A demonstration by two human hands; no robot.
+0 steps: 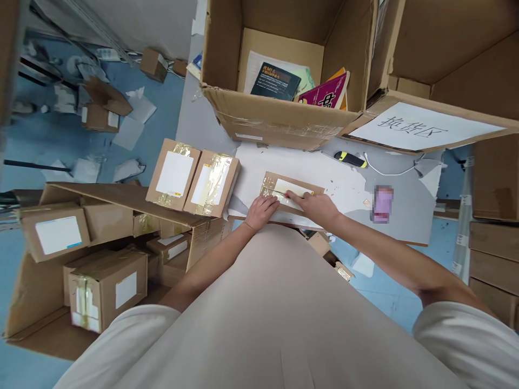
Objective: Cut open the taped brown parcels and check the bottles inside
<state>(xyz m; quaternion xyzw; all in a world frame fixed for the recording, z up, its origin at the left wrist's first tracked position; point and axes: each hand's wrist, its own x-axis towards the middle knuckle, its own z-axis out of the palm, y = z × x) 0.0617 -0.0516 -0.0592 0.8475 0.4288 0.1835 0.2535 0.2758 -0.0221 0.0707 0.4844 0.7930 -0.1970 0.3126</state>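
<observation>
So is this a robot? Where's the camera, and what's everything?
No, those are a person's bare hands, seen by one camera worn on the head, looking down. On the pale table, the left hand rests on a small flat brown cardboard box with a white label. The right hand touches it too; whether it grips something, I can't tell. Nearby lie a black-and-yellow tool and two brown cardboard boxes with white labels. Beyond stands a big open brown cardboard carton with colourful books inside.

The left hand (261, 212) and right hand (319, 208) touch a small box (292, 186). Beyond the right hand lies a knife (350, 159).
</observation>
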